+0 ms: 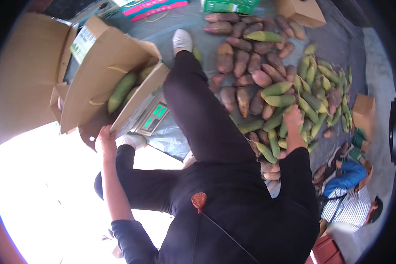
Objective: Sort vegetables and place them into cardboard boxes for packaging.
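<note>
My left hand (104,143) grips the near edge of an open cardboard box (90,66). Inside that box lie several green radishes (122,92), and two string handles show on its wall. My right hand (293,118) reaches into a heap of green radishes (313,102), its fingers curled around one; the hand hides most of that radish. Purplish-brown root vegetables (242,61) lie beside and partly beneath the green ones. Against the box stands a digital scale (153,119) with a lit green display; whether the box rests on it I cannot tell.
At the far side are a pink and teal bag (156,8), a green package (231,5) and a small carton (301,13). A larger carton (26,75) stands at left. Another person in a striped shirt (348,207) sits at lower right, near a brown carton (364,112).
</note>
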A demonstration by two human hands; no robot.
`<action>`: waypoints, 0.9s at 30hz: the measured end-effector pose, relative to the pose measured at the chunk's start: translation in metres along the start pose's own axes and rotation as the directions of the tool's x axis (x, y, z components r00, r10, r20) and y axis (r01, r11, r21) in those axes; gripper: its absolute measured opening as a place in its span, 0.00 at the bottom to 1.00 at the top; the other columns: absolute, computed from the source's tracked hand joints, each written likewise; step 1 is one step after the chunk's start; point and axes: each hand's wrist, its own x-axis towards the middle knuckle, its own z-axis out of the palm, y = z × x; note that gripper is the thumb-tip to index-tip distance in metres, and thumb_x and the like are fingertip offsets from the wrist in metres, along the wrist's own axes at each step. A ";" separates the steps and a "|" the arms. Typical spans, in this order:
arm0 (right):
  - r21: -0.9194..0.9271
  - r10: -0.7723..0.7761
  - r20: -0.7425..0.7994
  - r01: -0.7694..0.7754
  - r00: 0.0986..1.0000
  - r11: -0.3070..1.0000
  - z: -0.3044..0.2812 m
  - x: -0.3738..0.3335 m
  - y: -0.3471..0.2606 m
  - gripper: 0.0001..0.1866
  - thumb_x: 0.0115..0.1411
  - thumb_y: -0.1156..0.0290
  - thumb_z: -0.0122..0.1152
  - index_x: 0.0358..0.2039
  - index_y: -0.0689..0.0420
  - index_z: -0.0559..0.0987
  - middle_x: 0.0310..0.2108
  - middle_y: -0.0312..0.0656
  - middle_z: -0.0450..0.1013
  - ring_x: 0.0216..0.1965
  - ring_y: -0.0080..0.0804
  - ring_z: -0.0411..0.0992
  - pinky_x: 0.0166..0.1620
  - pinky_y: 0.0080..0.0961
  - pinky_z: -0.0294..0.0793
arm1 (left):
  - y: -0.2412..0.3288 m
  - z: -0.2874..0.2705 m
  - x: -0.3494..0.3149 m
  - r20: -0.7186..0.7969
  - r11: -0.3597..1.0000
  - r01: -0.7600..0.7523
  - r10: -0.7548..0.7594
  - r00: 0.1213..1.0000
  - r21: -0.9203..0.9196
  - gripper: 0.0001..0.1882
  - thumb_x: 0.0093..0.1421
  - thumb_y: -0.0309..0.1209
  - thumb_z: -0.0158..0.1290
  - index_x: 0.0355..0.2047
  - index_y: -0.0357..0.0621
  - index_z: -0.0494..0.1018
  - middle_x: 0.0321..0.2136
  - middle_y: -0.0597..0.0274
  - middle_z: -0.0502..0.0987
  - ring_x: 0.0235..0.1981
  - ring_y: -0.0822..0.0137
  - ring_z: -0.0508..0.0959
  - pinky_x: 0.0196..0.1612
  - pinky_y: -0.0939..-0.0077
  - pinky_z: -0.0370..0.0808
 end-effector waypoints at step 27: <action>-0.238 -0.052 -0.954 0.853 -0.294 -0.465 -0.281 -0.273 -0.285 0.12 0.51 0.77 0.61 0.37 0.63 0.75 0.32 0.41 0.73 0.34 0.25 0.71 0.37 0.21 0.68 | 0.013 -0.007 0.002 -0.010 0.991 0.020 -0.019 1.000 0.131 0.11 0.51 0.29 0.53 0.37 0.48 0.75 0.32 0.58 0.75 0.36 0.53 0.76 0.38 0.60 0.72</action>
